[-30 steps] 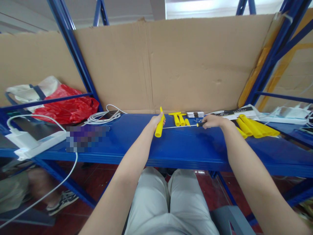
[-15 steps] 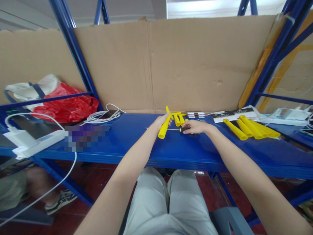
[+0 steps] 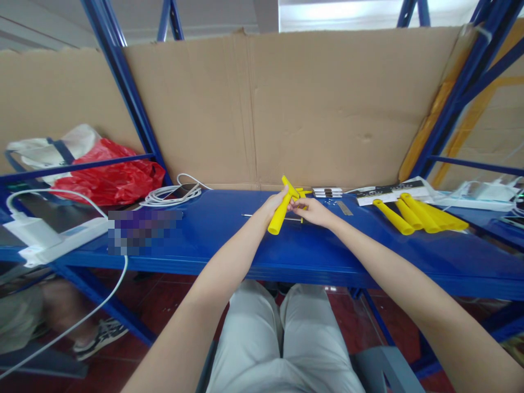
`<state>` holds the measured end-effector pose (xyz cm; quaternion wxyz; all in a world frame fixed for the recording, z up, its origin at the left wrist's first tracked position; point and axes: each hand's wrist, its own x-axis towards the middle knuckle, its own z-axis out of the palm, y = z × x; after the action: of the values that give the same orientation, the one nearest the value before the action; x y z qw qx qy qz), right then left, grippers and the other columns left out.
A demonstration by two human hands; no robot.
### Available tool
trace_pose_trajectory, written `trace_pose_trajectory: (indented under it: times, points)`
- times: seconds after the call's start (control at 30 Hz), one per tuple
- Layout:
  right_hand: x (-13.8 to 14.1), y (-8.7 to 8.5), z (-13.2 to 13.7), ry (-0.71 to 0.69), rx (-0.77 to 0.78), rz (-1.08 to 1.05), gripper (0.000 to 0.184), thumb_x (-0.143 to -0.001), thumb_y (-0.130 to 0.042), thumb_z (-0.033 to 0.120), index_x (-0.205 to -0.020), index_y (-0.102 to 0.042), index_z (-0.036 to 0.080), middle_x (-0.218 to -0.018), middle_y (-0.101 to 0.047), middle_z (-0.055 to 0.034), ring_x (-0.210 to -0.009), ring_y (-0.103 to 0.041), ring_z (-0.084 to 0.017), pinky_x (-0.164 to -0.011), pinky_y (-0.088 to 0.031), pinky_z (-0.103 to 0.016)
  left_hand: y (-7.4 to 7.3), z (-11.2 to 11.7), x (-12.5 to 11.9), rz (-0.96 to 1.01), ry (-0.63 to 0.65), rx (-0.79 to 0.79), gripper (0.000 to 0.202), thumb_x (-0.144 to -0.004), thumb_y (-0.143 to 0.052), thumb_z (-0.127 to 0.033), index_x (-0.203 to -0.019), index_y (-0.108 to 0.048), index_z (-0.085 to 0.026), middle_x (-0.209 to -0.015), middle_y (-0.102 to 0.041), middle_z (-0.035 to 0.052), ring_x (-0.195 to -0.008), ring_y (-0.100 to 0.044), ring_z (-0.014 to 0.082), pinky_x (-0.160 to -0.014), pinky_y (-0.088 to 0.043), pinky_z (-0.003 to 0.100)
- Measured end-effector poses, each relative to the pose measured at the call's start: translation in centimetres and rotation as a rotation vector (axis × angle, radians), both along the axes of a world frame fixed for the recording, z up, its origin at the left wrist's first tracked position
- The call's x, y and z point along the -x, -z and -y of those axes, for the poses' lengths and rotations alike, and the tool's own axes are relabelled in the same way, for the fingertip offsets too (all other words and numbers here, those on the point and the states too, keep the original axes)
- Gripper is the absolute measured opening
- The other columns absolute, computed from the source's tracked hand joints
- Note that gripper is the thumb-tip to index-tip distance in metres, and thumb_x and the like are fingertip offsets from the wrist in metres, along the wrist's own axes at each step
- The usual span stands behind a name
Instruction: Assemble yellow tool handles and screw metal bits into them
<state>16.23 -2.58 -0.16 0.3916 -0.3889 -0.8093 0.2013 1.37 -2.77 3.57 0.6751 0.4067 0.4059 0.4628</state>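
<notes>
My left hand (image 3: 278, 203) is closed around a yellow T-shaped scraper handle (image 3: 279, 216), its wide tube end tilted down towards me and its crosspiece at the top. My right hand (image 3: 310, 210) is beside it, fingers pinched together close to the crosspiece; whatever they hold is too small or hidden to name. Beneath both hands a screwdriver (image 3: 250, 215) lies on the blue tabletop, its shaft pointing left and its grip mostly covered. Behind my right hand, more yellow T-shaped handles (image 3: 303, 192) are partly hidden.
A flat metal blade (image 3: 344, 208) and small screws (image 3: 331, 202) lie right of my hands, with white packs (image 3: 327, 192) behind. Several yellow handles (image 3: 423, 214) rest at the right by a printed sheet (image 3: 388, 191). Leftward are a coiled cable (image 3: 174, 194), red bag (image 3: 118, 174) and power strip (image 3: 69, 240).
My right hand has moved left from the screwdriver's grip to the yellow handle's crosspiece, uncovering the metal blade and screws. My left hand still holds the handle, shifted slightly right.
</notes>
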Motion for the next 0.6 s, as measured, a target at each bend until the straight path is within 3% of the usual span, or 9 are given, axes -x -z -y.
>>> trace_pose_trajectory:
  times: [0.17, 0.43, 0.6]
  points:
    - [-0.07, -0.16, -0.14, 0.008, 0.051, -0.061, 0.017, -0.082, -0.065, 0.031, -0.079, -0.077, 0.020, -0.083, -0.075, -0.0037, -0.081, -0.066, -0.019, -0.085, -0.051, -0.037, -0.04, -0.02, 0.03, 0.037, 0.057, -0.003, 0.049, -0.101, -0.047, -0.048, -0.067, -0.057, -0.013, -0.045, -0.050, -0.0009, -0.034, -0.040, 0.0036, -0.038, -0.035, 0.015]
    - [-0.45, -0.22, -0.06, 0.012, 0.186, -0.218, 0.022, -0.068, -0.075, 0.042, -0.071, -0.078, 0.020, -0.073, -0.073, -0.0012, -0.072, -0.064, -0.018, -0.077, -0.052, -0.033, -0.06, 0.08, -0.15, -0.014, 0.086, -0.008, 0.054, -0.105, -0.034, -0.045, -0.071, -0.059, -0.012, -0.046, -0.052, 0.0010, -0.036, -0.042, 0.0055, -0.040, -0.037, 0.015]
    - [-0.53, -0.20, -0.13, 0.050, 0.241, -0.242, 0.024, -0.062, -0.078, 0.042, -0.069, -0.078, 0.020, -0.069, -0.072, -0.0008, -0.064, -0.059, -0.015, -0.068, -0.049, -0.031, 0.34, -0.22, -0.04, 0.000, 0.146, -0.062, 0.059, -0.099, -0.043, -0.057, -0.062, -0.056, -0.014, -0.045, -0.049, 0.0000, -0.034, -0.039, 0.0046, -0.038, -0.033, 0.017]
